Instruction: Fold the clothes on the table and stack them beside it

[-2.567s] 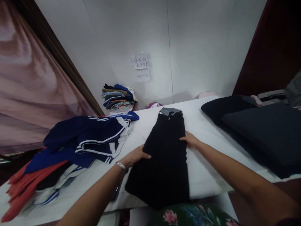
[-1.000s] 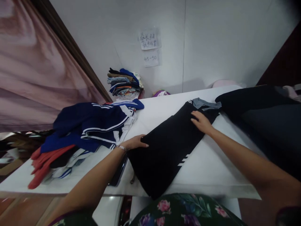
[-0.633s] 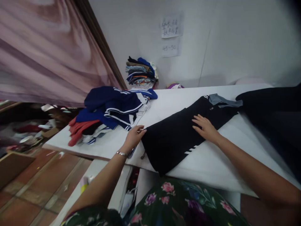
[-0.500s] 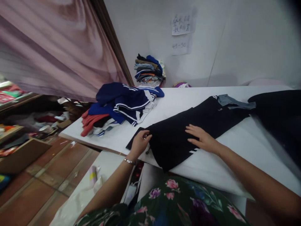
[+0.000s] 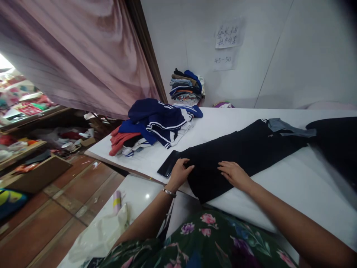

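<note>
A black garment lies spread on the white table, with a grey piece and white stripes at its far right end. My left hand rests at the garment's left edge, thumb and fingers apart. Lying almost flat, my right hand has its fingers stretched over the middle of the cloth. A dark smartphone sits on the table just beyond my left hand, close to the garment's edge.
A loose heap of clothes, navy, blue, red and white, lies on the table's left part. Behind it rises a folded clothes stack. Another dark garment covers the right side. A lower white surface holds plastic bags.
The view has turned a little left. My left hand has come onto the garment's edge, uncovering more of the smartphone. My right hand has slid slightly toward the left hand, its fingers closer together.
</note>
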`<state>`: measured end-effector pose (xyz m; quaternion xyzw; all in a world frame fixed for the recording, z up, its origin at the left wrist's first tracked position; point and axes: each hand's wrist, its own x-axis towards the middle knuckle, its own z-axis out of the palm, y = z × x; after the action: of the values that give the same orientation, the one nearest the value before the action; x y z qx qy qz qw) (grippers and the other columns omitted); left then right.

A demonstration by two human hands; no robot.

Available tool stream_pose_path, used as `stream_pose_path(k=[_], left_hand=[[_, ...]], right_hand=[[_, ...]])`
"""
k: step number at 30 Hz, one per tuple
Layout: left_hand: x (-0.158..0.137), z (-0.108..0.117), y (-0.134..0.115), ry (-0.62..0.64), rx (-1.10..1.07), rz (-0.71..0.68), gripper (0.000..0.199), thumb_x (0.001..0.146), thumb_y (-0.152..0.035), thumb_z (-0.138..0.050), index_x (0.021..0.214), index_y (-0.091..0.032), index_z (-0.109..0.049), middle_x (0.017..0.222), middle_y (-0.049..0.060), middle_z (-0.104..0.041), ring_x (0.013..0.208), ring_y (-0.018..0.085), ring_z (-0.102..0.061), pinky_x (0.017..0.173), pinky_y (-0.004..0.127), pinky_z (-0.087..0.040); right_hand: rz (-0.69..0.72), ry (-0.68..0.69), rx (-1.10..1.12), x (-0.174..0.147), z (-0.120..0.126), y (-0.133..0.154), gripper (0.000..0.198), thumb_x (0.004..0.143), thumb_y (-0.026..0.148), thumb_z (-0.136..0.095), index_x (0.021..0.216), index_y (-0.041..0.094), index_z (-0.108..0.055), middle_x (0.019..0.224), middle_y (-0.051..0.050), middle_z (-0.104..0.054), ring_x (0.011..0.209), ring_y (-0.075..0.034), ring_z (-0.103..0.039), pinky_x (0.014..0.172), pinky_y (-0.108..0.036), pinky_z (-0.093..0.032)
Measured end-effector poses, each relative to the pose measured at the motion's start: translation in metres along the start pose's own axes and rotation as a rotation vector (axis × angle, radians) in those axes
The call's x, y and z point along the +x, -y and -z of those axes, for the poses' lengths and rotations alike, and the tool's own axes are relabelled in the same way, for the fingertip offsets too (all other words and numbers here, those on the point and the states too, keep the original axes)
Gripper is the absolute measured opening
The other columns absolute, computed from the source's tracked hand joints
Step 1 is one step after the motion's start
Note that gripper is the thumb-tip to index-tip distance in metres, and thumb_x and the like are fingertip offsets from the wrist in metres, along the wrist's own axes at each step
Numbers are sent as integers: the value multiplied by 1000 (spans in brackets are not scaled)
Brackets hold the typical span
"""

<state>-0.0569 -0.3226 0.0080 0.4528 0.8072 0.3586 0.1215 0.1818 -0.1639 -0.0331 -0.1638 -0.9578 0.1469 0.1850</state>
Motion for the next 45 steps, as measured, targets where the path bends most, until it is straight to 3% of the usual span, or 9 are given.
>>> stream_pose_path(k=[6, 10, 14, 20, 24, 31, 35, 41, 45], left_hand=[[0, -9, 13, -158, -272, 217, 50, 74, -30, -71, 119, -15, -56, 119, 12, -57, 74, 13, -61, 74, 32, -52], [3, -9, 8, -59, -586, 422, 67, 76, -28, -73, 134, -17, -42, 134, 17, -52, 95, 19, -65, 75, 29, -53], [7, -1, -3, 14, -591, 527, 68, 82, -34, -67, 140, -17, -36, 142, 19, -46, 112, 23, -60, 73, 24, -52], [18, 5, -10, 109, -628, 553, 70, 86, -43, -58, 144, -16, -29, 124, 16, -60, 89, 19, -67, 58, 24, -49], [26, 6, -8, 125, -383, 403, 69, 84, -53, -57, 137, -12, -39, 114, 16, -64, 91, 22, -66, 66, 29, -51], [43, 13, -14, -170, 323, -22, 47, 87, -51, -49, 111, -12, -60, 115, 16, -59, 110, 29, -55, 92, 41, -46], [64, 7, -11, -75, 347, -101, 50, 88, -51, -46, 117, -12, -57, 124, 16, -58, 119, 28, -51, 101, 38, -40], [90, 1, -9, 247, 528, 20, 64, 81, -52, -55, 130, -10, -49, 126, 21, -59, 118, 34, -55, 92, 40, -42], [94, 6, -20, 300, 568, 12, 39, 79, -41, -59, 108, -16, -61, 109, 16, -68, 101, 32, -63, 80, 37, -43]], right_hand=[[19, -88, 73, -4, -5, 2, 26, 91, 21, -45, 99, 22, -70, 115, -8, -69, 115, -26, -60, 95, -48, -48], [2, -69, 126, -5, -1, 10, 23, 89, 20, -47, 96, 21, -69, 117, -9, -68, 118, -25, -58, 97, -49, -46], [-11, 16, 181, -4, 3, 18, 23, 89, 26, -51, 104, 23, -68, 126, -9, -63, 124, -26, -52, 104, -51, -39], [-93, -10, 329, -1, 4, 20, 35, 90, 36, -51, 122, 25, -62, 134, -9, -58, 127, -25, -49, 108, -48, -38], [-125, -72, 319, 15, 14, 23, 47, 93, 44, -46, 134, 24, -53, 145, -10, -46, 137, -24, -36, 112, -47, -32], [-300, 78, 3, 55, 29, 2, 60, 94, 51, -39, 145, 21, -39, 157, -12, -21, 146, -27, -9, 115, -53, -9], [-392, 270, -45, 54, 13, -9, 67, 93, 58, -34, 147, 19, -35, 157, -15, -19, 145, -31, -9, 114, -57, -5], [-394, 263, 4, 47, 6, -9, 68, 92, 61, -33, 147, 21, -35, 158, -13, -17, 146, -30, -8, 114, -56, -4], [-393, 182, 32, 60, 21, -20, 68, 91, 61, -35, 147, 23, -35, 158, -13, -18, 146, -29, -9, 114, -54, -7]])
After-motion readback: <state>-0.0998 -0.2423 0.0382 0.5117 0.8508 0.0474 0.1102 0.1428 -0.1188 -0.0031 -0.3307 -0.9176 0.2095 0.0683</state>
